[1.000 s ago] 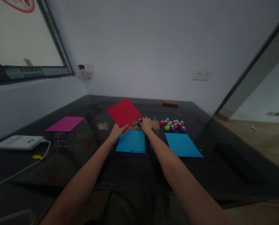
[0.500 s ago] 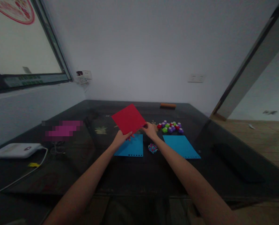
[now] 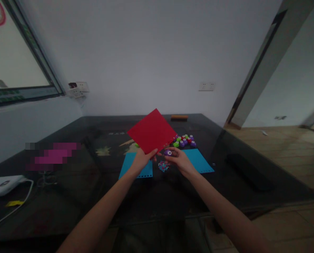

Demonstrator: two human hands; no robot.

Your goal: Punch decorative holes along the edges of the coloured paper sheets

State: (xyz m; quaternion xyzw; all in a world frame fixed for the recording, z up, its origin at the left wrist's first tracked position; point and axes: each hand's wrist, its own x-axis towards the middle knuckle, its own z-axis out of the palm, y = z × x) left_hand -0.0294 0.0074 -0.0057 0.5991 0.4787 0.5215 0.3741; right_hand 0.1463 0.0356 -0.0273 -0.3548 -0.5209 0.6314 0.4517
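My left hand [image 3: 143, 160] is closed on the lower corner of a red sheet of paper [image 3: 153, 130], thumb on top, holding it raised and tilted above the table. Small holes run along the sheet's lower right edge. Between the fingers of my right hand [image 3: 180, 160] is a small purple craft punch [image 3: 168, 152] with a white, eye-like spot, just beside that edge. Below the hands lies a pile of tiny coloured paper bits [image 3: 163, 166]. A blue sheet [image 3: 126, 165] with holes along its near edge lies under my left hand; another blue sheet [image 3: 197, 160] lies right of my right hand.
Several purple, green and red punches [image 3: 184, 141] stand grouped behind the right blue sheet. A brown roll [image 3: 179, 117] lies at the table's far edge, a black oblong [image 3: 248, 172] at the right. At the left are a white device [image 3: 4, 184] with a cable and a blurred pink object [image 3: 54, 154].
My right hand has come away from the red sheet's edge, and the purple punch now shows in its fingers. The red sheet has turned slightly. The camera view has shifted to the right.
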